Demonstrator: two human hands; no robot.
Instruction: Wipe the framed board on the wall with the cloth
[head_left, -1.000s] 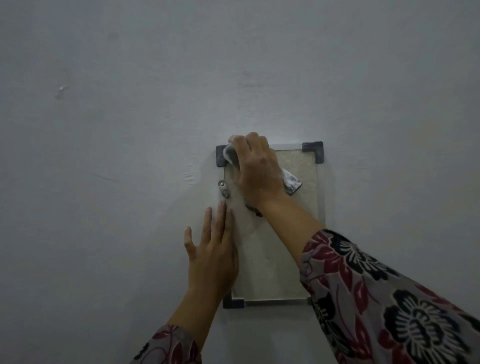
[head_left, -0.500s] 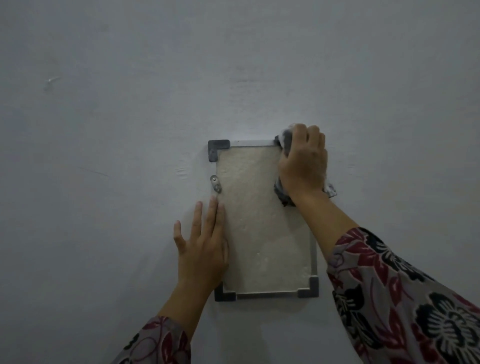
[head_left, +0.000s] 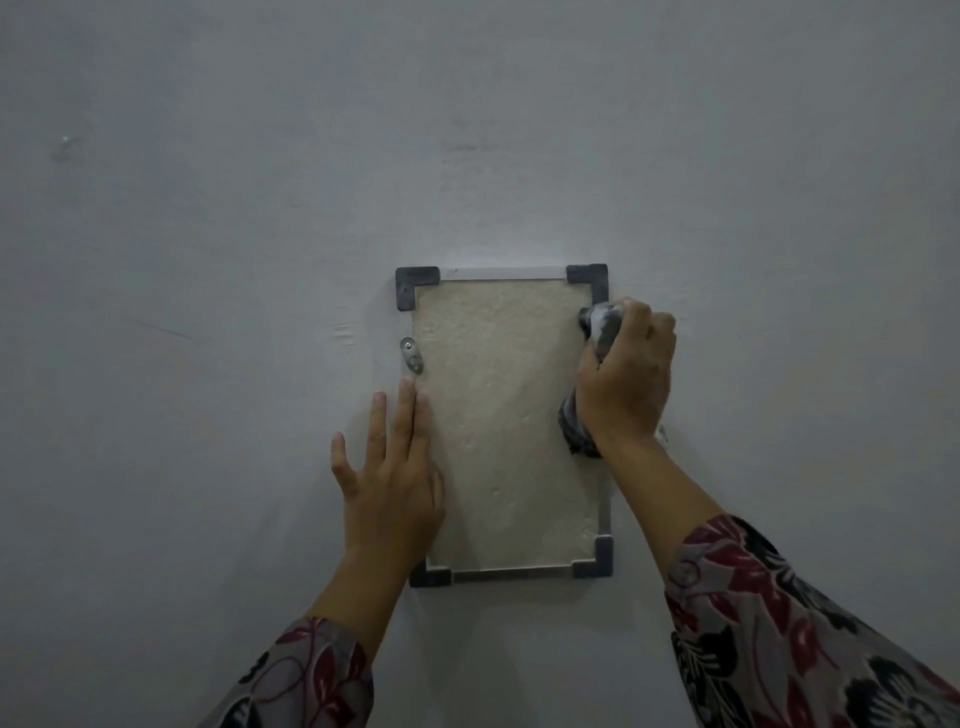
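The small rectangular board with the rough beige face and thin silver frame with dark corner caps (head_left: 498, 415) hangs on the plain grey wall (head_left: 208, 312), and the person has both hands on it. The left hand (head_left: 395, 488) lies flat with fingers straight and a bit spread, pressing the board's left edge against the wall. The right hand (head_left: 628, 379) is curled tight round a bunched grey and white cloth (head_left: 602, 327), rubbing it on the right frame edge just under the top right dark corner cap (head_left: 589, 278). The worry is that only 1 small metal tab with a screw (head_left: 411, 357) is visible holding it, on the left side. Hard sideways scrubbing on the far edge could probably twist the board or work that screw loose, especially if the flat hand slides. The cloth might also snag on a corner cap and yank it.
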